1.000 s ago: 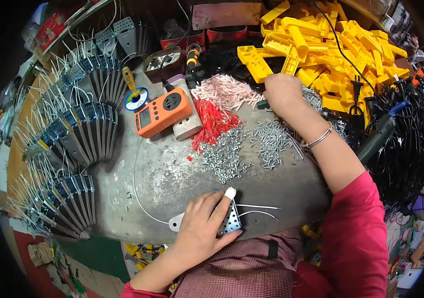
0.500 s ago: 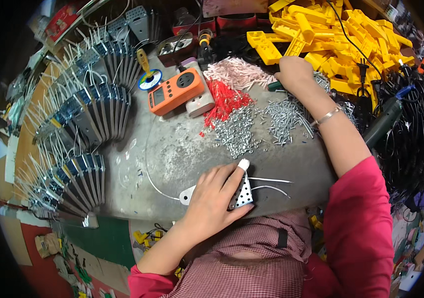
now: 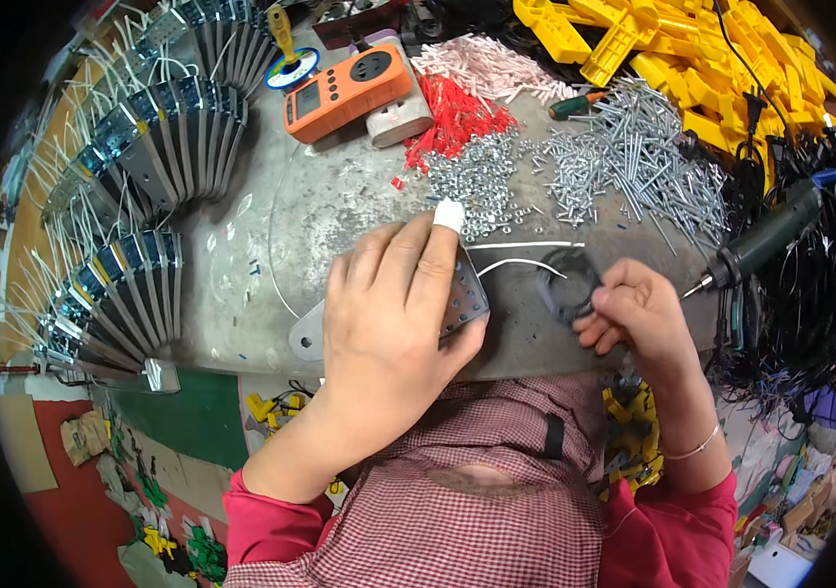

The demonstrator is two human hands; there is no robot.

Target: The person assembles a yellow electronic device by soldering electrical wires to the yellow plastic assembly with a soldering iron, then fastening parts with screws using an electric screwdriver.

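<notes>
The left hand (image 3: 389,294) clasps a grey, perforated metal bracket (image 3: 463,302), stiff-looking and likely best held by its edges, on the grey metal table (image 3: 320,220), while right of the bracket the right hand (image 3: 645,312) pinches a blurred, dark, seemingly light, pliable loop (image 3: 563,313)

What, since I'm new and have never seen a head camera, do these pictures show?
These are a person's two bare hands; there is no robot. The camera sits on the person's head, looking down, and its wide lens bends straight edges. On the grey table lie piles of screws, nuts and red pieces, with an orange box to their left and yellow plastic parts heaped at the far right. The left hand holds a metal piece with holes near the table's edge. The right hand seems to pinch a dark ring, too blurred to identify.
</notes>
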